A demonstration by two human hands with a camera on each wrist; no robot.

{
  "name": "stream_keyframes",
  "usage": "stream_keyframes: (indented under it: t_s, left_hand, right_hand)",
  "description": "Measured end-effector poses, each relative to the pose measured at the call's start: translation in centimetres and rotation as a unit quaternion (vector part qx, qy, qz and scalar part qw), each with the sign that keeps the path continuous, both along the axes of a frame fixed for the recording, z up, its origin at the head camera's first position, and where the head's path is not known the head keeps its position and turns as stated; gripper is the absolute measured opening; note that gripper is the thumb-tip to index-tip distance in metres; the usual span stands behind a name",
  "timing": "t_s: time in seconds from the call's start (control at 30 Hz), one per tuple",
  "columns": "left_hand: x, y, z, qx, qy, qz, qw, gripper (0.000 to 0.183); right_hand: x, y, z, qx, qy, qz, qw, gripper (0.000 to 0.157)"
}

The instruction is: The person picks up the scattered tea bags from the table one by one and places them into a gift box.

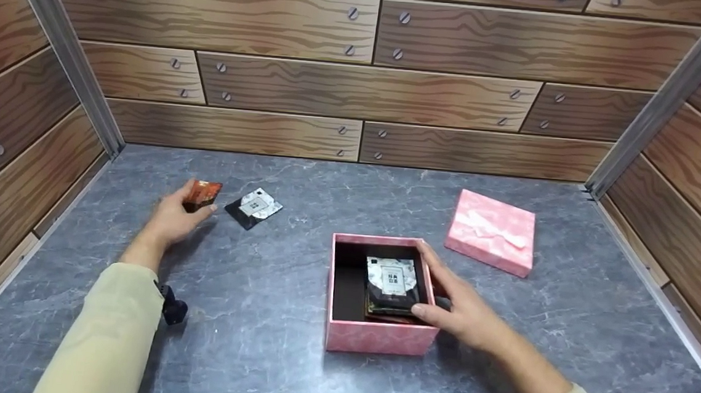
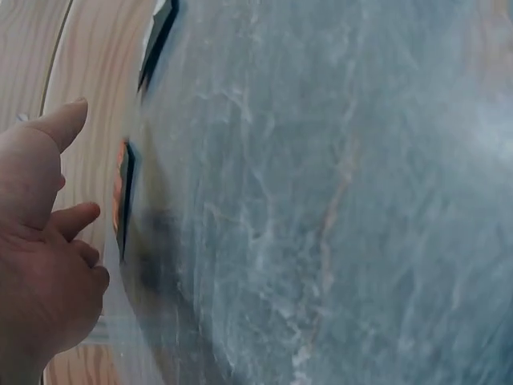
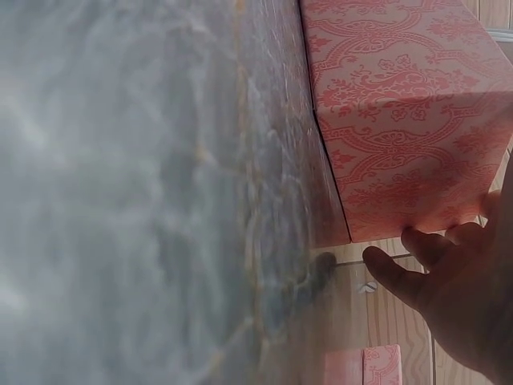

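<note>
My left hand (image 1: 173, 215) is at an orange packet (image 1: 205, 192) on the tabletop, thumb and fingers spread on either side of it. In the left wrist view, the thumb is straight and the hand is a little above that packet (image 2: 123, 200). My right hand (image 1: 466, 306) holds the right wall of an open pink box (image 1: 377, 339), thumb over the rim and fingers along the outside toward the far corner. Inside the box lies a stack of square packets (image 1: 391, 279), a black-and-white one on top. The right wrist view shows fingertips against the patterned box wall (image 3: 401, 152).
Right of the orange packet lies a black-and-white packet (image 1: 255, 207). A pink lid (image 1: 491, 231) with a bow rests behind the box to the right. Wood-patterned walls (image 1: 358, 92) with metal corner posts enclose the grey marbled table (image 1: 241, 349).
</note>
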State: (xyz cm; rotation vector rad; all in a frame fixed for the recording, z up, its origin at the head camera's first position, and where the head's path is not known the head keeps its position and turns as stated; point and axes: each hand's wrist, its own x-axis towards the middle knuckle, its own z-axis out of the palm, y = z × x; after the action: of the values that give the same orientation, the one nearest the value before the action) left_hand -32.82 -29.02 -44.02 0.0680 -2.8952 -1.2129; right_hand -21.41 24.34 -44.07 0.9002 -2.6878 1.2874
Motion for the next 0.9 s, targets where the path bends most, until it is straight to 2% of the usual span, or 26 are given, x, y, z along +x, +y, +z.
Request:
stream_keyframes:
  t_s: [0.17, 0.23, 0.37, 0.43, 0.53, 0.67, 0.77, 0.9]
  left_hand:
    - [0.2, -0.6, -0.3, -0.044, -0.027, 0.000, 0.9987, 0.092]
    - [0.3, -0.8, -0.5, -0.066, -0.009, 0.005, 0.9978, 0.088]
    - [0.6, -0.7, -1.0, -0.099, 0.055, 0.020, 0.9933, 0.071]
    - [0.7, -0.5, -0.9, -0.110, 0.075, 0.031, 0.9906, 0.064]
    - [1.0, -0.2, -0.7, -0.139, 0.079, 0.044, 0.9862, 0.064]
    - [1.6, 0.0, -0.6, -0.182, 0.066, 0.047, 0.9799, 0.071]
    - [1.9, -0.1, -0.7, -0.175, 0.058, 0.038, 0.9822, 0.077]
    - [2.3, -0.5, -0.9, -0.135, 0.046, 0.029, 0.9894, 0.086]
  right_hand:
    - [0.0, -0.2, -0.2, -0.002, -0.001, 0.002, 1.000, 0.098]
    - [0.0, -0.2, -0.2, -0.002, 0.000, 0.001, 1.000, 0.098]
    - [-0.1, -0.1, -0.1, -0.006, -0.002, 0.003, 1.000, 0.098]
    - [-0.1, 0.0, -0.1, -0.009, 0.000, 0.004, 1.000, 0.098]
    - [-0.1, 0.0, -0.1, -0.015, -0.002, 0.007, 1.000, 0.098]
    - [-0.1, 0.0, -0.1, -0.019, -0.004, 0.011, 1.000, 0.098]
    - [-0.1, 0.0, -0.1, -0.015, -0.004, 0.011, 1.000, 0.098]
    - [-0.1, -0.1, 0.0, -0.014, -0.003, 0.012, 1.000, 0.098]
